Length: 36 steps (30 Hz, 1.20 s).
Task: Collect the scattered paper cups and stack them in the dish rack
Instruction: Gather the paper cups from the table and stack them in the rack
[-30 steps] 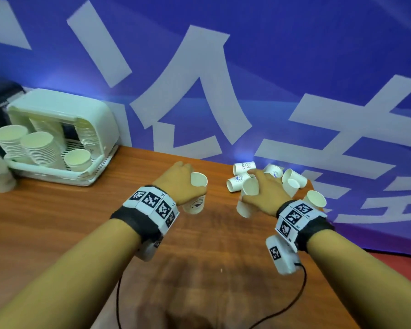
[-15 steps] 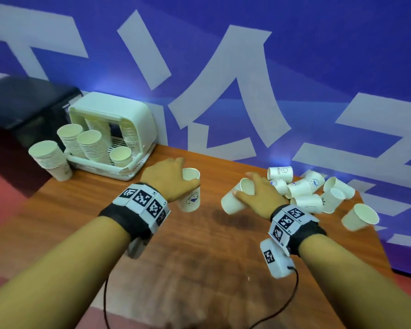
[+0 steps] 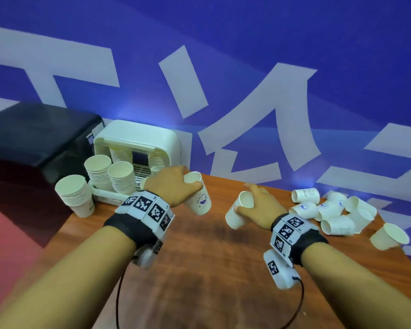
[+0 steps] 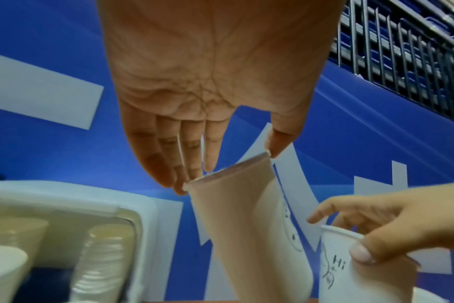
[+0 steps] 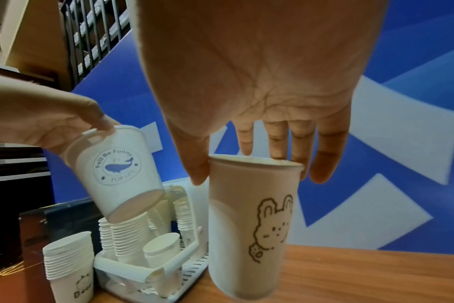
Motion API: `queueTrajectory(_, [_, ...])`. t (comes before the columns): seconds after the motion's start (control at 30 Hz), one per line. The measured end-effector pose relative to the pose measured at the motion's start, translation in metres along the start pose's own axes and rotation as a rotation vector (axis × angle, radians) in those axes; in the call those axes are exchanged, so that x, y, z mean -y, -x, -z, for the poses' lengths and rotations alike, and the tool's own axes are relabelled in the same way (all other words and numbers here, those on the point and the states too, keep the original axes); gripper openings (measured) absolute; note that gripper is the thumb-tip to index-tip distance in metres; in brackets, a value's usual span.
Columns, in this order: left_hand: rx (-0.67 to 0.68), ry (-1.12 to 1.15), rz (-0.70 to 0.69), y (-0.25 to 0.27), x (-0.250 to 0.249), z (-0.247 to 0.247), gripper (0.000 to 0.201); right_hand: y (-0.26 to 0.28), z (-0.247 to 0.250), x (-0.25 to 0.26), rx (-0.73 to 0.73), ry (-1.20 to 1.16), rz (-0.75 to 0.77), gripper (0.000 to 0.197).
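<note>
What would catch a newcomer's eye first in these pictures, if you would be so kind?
First, the two hands mid-table: the left hand grips a whale-logo cup by its rim, and the right hand holds a bunny-drawing cup the same way. Next, the white dish rack at the table's far left, packed with tall cup stacks. Last, the scattered cups lying on their sides at the right.

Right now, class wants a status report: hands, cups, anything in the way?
Left hand grips whale cup. Right hand grips bunny cup. Rack holds stacks; pile still scattered. Path looks clear.
</note>
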State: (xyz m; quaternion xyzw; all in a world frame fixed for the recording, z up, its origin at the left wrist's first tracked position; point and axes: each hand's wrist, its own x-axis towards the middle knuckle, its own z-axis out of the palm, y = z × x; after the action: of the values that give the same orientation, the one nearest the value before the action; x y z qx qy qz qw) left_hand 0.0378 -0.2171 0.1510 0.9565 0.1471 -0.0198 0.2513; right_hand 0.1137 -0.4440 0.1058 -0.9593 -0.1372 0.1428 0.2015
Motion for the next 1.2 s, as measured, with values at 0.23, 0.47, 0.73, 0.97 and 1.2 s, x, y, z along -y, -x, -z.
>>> queueTrajectory(0.23, [-0.034,0.014,0.009,-0.013,0.09,0.025,0.047,-0.016,-0.037,0.095,0.009,-0.041,0.04,0.065])
queueTrajectory(0.47, [-0.045,-0.209,0.018,-0.021,0.117,0.013,0.055,-0.03,-0.044,0.096,0.05,-0.014,-0.001,0.064])
queueTrajectory(0.73, [-0.067,-0.27,0.058,-0.047,0.12,0.026,0.057,-0.065,-0.066,0.095,0.079,-0.094,-0.029,0.068])
queueTrajectory(0.97, [-0.019,-0.391,0.011,-0.068,0.127,0.032,0.059,-0.071,-0.064,0.103,0.044,-0.188,-0.074,0.08])
queueTrajectory(1.2, [0.019,-0.367,-0.076,-0.093,0.141,0.04,0.072,-0.077,-0.062,0.112,-0.005,-0.11,-0.173,0.086])
